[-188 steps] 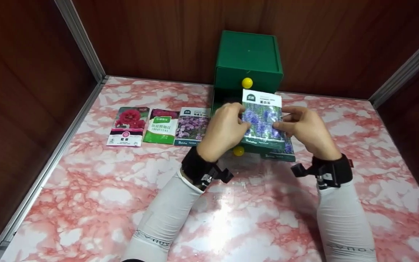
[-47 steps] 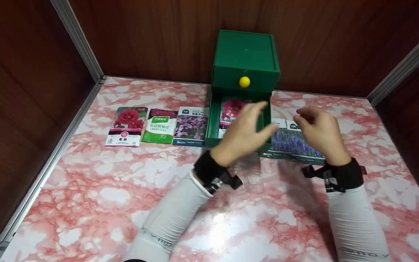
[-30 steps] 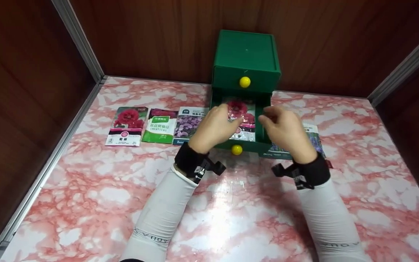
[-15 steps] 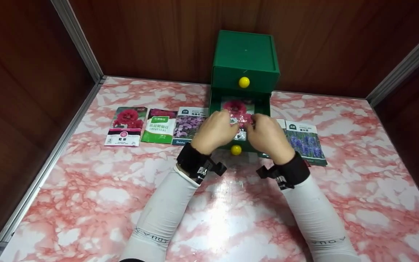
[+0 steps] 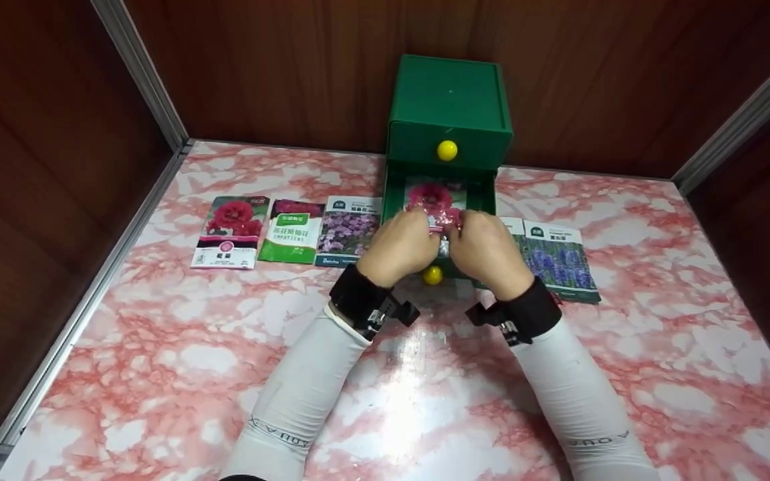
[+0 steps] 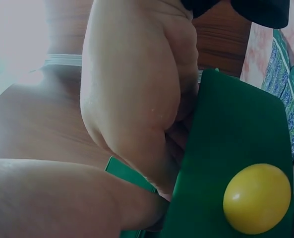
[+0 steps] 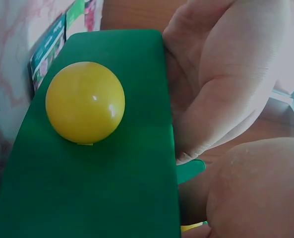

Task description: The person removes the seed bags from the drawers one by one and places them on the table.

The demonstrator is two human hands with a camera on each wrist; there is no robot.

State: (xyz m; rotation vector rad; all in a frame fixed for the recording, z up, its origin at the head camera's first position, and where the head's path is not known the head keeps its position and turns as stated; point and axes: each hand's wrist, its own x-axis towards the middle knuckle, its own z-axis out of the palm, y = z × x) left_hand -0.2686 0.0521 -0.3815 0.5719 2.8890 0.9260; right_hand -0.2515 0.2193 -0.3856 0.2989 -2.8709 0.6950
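My left hand (image 5: 402, 247) and right hand (image 5: 490, 250) reach from both sides into the pulled-out lower green drawer (image 7: 112, 193). Their fingers curl downward, close together over a red-flower seed packet (image 5: 430, 196) lying inside. Its lower part looks creased and shiny between them. The fingertips are hidden behind the drawer front and the hands, so whether they pinch the packet I cannot tell. In both wrist views, the hands stand just behind the drawer front, near its yellow knob (image 6: 257, 198).
Left of the drawer lie a red-flower packet (image 5: 228, 234), a green impatiens packet (image 5: 291, 234) and a purple-flower packet (image 5: 343, 230). Two lavender packets (image 5: 562, 264) lie to its right. The green cabinet (image 5: 452, 93) stands against the back wall, its top drawer (image 5: 418, 143) closed.
The lavender packet earlier held in both hands now lies at the right, beside the other one. Both hands have since moved into the drawer and drawn together over the red-flower packet.
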